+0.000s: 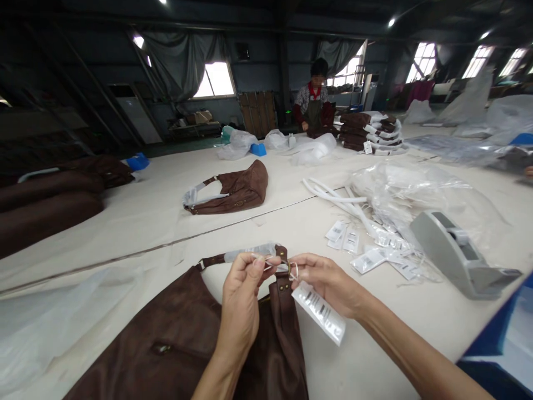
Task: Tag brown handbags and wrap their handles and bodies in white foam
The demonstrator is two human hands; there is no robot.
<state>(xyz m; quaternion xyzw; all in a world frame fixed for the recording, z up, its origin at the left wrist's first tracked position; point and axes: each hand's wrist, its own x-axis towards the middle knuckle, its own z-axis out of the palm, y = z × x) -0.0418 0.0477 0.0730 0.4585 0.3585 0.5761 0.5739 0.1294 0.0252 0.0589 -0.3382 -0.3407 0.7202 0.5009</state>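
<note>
A brown leather handbag (183, 316) lies on the table in front of me, its strap partly wrapped in clear plastic. My left hand (247, 283) pinches a white tag string just left of the strap's metal ring (288, 268). On the ring's other side, my right hand (328, 280) has its fingers closed around the looped part of the same string. From that loop hangs a hang tag (320, 312) in a clear sleeve with printed barcodes, below my right fingers. The string runs by the ring; its exact path between the fingers is hard to make out.
Another brown handbag (241, 186) lies farther back. To the right are loose sleeved tags (370, 258), white foam strips (333, 197), clear plastic bags (416, 189) and a grey tape dispenser (452, 253). A co-worker (314, 105) stands behind the table near stacked bags (360, 133).
</note>
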